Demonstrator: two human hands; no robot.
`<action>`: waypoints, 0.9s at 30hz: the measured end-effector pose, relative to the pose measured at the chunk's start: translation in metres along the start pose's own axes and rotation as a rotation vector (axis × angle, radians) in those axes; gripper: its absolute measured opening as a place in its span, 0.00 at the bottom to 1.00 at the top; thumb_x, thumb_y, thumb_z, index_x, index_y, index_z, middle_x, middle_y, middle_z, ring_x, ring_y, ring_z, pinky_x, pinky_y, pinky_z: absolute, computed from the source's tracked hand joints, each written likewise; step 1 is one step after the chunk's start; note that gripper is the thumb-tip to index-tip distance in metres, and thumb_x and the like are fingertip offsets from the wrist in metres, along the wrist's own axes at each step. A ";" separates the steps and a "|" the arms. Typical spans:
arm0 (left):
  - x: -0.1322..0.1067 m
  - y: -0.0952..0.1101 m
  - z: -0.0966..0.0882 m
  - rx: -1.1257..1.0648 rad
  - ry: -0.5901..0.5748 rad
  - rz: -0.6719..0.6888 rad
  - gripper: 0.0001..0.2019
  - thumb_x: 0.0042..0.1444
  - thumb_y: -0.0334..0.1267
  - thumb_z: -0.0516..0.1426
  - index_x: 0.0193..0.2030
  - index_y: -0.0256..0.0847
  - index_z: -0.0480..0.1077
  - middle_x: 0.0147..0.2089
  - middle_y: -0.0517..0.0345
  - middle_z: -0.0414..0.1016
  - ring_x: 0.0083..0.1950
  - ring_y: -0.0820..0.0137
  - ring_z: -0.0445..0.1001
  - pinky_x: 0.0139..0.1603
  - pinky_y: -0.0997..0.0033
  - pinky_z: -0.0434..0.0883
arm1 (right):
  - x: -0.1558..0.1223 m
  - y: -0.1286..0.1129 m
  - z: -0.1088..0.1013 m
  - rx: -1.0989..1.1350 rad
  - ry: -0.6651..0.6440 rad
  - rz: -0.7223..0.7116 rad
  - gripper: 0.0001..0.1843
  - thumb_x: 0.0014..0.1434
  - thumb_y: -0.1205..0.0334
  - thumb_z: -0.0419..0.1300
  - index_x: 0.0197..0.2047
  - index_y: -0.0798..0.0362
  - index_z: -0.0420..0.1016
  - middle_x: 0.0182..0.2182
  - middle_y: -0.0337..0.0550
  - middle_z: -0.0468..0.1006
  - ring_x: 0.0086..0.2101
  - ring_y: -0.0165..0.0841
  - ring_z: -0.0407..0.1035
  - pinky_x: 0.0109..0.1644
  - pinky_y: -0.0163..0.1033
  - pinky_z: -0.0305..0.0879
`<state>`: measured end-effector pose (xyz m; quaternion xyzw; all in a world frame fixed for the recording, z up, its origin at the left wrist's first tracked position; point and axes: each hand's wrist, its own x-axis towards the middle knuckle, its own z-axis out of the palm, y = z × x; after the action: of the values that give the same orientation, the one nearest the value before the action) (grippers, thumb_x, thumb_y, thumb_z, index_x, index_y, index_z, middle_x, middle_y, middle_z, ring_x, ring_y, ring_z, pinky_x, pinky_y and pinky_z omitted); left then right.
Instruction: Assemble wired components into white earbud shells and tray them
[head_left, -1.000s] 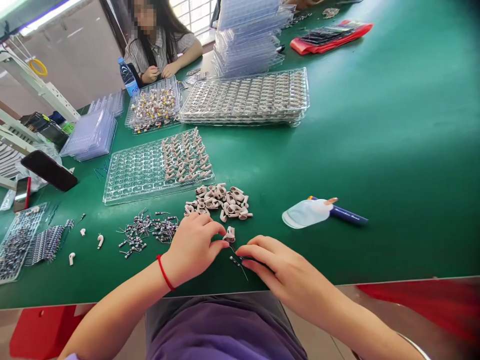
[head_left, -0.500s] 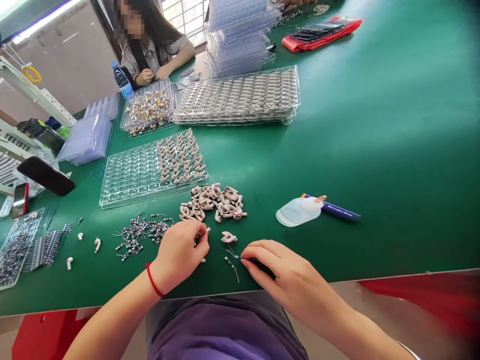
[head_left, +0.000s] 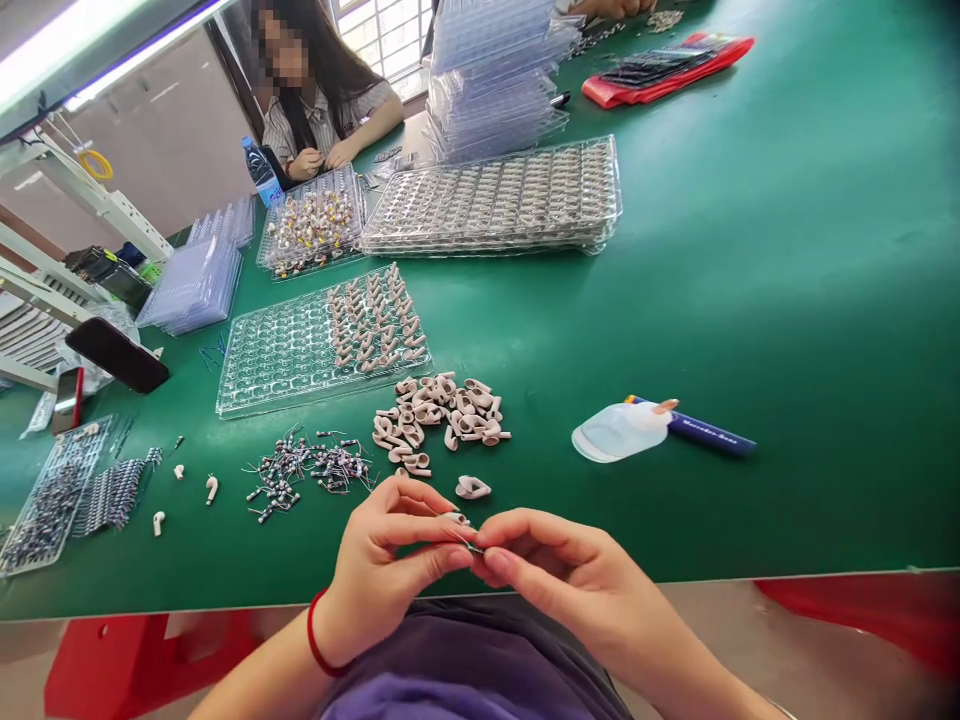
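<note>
My left hand (head_left: 394, 550), with a red band on its wrist, pinches a beige earbud shell (head_left: 457, 518) that shows between its fingertips. Against it, my right hand (head_left: 574, 570) grips a small wired electronic part (head_left: 474, 547) between thumb and forefinger. The fingertips of both hands meet close to the table's front edge and partly cover both pieces. Just beyond them lies a small clump of beige shells (head_left: 472, 487). A larger pile of shells (head_left: 442, 415) sits behind. Left of it, small wired parts (head_left: 311, 465) are heaped loosely.
Behind the piles is a clear tray (head_left: 274, 350), its right part filled with shells. A squeeze bottle (head_left: 619, 430) lies on a dark blue box (head_left: 712, 435) at right. Stacked filled trays (head_left: 495, 195) stand farther back. Across the table sits a person (head_left: 322, 110). A phone (head_left: 118, 355) leans at left.
My left hand has left the shell pile with a shell and come right and nearer. My right hand has brought the wired part against it. The view has shifted slightly.
</note>
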<state>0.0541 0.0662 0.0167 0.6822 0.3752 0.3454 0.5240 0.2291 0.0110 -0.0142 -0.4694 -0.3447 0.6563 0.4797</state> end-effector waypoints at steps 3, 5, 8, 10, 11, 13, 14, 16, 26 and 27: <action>-0.007 -0.006 0.003 -0.062 0.047 -0.006 0.07 0.51 0.42 0.67 0.39 0.50 0.82 0.38 0.52 0.75 0.39 0.67 0.76 0.42 0.68 0.75 | -0.001 -0.004 0.006 0.147 -0.005 0.107 0.20 0.47 0.44 0.71 0.32 0.53 0.76 0.25 0.40 0.77 0.29 0.31 0.72 0.37 0.38 0.71; -0.009 -0.007 0.003 -0.082 0.057 -0.014 0.07 0.50 0.42 0.68 0.38 0.51 0.82 0.38 0.53 0.75 0.39 0.68 0.75 0.42 0.68 0.75 | -0.001 -0.004 0.007 0.193 -0.050 0.131 0.20 0.47 0.46 0.71 0.30 0.53 0.75 0.23 0.39 0.76 0.27 0.29 0.70 0.35 0.35 0.68; -0.011 -0.004 0.003 -0.092 0.058 -0.026 0.06 0.50 0.43 0.68 0.36 0.51 0.83 0.37 0.53 0.75 0.39 0.68 0.75 0.41 0.69 0.74 | 0.003 -0.001 0.004 0.180 -0.149 0.144 0.20 0.49 0.46 0.70 0.29 0.54 0.73 0.23 0.39 0.75 0.26 0.28 0.68 0.33 0.34 0.65; -0.012 -0.001 0.001 -0.082 0.042 -0.032 0.06 0.50 0.45 0.67 0.34 0.49 0.83 0.36 0.52 0.76 0.39 0.67 0.75 0.41 0.69 0.74 | 0.004 0.001 0.002 0.127 -0.197 0.153 0.20 0.50 0.45 0.69 0.29 0.54 0.73 0.24 0.39 0.74 0.26 0.28 0.67 0.33 0.34 0.64; -0.012 0.000 0.000 -0.071 0.032 -0.035 0.07 0.50 0.46 0.67 0.34 0.48 0.83 0.36 0.51 0.76 0.39 0.67 0.75 0.41 0.68 0.74 | 0.005 0.001 0.000 0.091 -0.211 0.157 0.20 0.50 0.45 0.68 0.29 0.54 0.72 0.23 0.39 0.73 0.26 0.29 0.67 0.32 0.34 0.64; -0.013 0.002 -0.003 -0.035 0.010 -0.033 0.08 0.51 0.46 0.67 0.33 0.45 0.83 0.37 0.50 0.76 0.39 0.66 0.75 0.42 0.67 0.74 | 0.004 0.002 -0.001 0.011 -0.231 0.158 0.21 0.50 0.43 0.67 0.28 0.54 0.72 0.22 0.38 0.72 0.25 0.29 0.66 0.31 0.34 0.63; -0.014 0.002 -0.004 -0.015 0.002 -0.028 0.08 0.51 0.46 0.67 0.33 0.45 0.83 0.36 0.49 0.77 0.39 0.65 0.75 0.42 0.66 0.74 | 0.004 0.002 -0.001 -0.034 -0.232 0.145 0.21 0.51 0.43 0.66 0.28 0.54 0.72 0.22 0.38 0.72 0.25 0.29 0.65 0.30 0.34 0.62; -0.014 0.002 -0.007 0.006 -0.003 -0.014 0.07 0.51 0.44 0.67 0.33 0.44 0.83 0.36 0.50 0.77 0.39 0.65 0.76 0.42 0.67 0.74 | 0.001 0.001 0.001 -0.124 -0.208 0.087 0.20 0.53 0.42 0.63 0.29 0.53 0.72 0.23 0.38 0.71 0.26 0.29 0.64 0.29 0.34 0.62; -0.019 0.001 -0.011 0.024 -0.017 0.049 0.05 0.52 0.40 0.67 0.35 0.45 0.83 0.35 0.52 0.77 0.36 0.69 0.76 0.38 0.71 0.74 | 0.000 0.001 0.007 -0.074 -0.195 0.073 0.17 0.53 0.47 0.66 0.28 0.54 0.74 0.22 0.36 0.69 0.24 0.27 0.60 0.28 0.32 0.58; -0.018 0.002 -0.013 0.028 -0.026 0.052 0.04 0.52 0.40 0.67 0.35 0.45 0.83 0.35 0.52 0.77 0.36 0.69 0.76 0.38 0.71 0.74 | 0.001 0.001 0.005 -0.065 -0.216 0.099 0.17 0.52 0.48 0.66 0.27 0.54 0.73 0.21 0.36 0.68 0.23 0.26 0.59 0.27 0.32 0.57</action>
<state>0.0346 0.0557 0.0204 0.7033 0.3555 0.3447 0.5101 0.2242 0.0115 -0.0139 -0.4277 -0.3921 0.7142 0.3914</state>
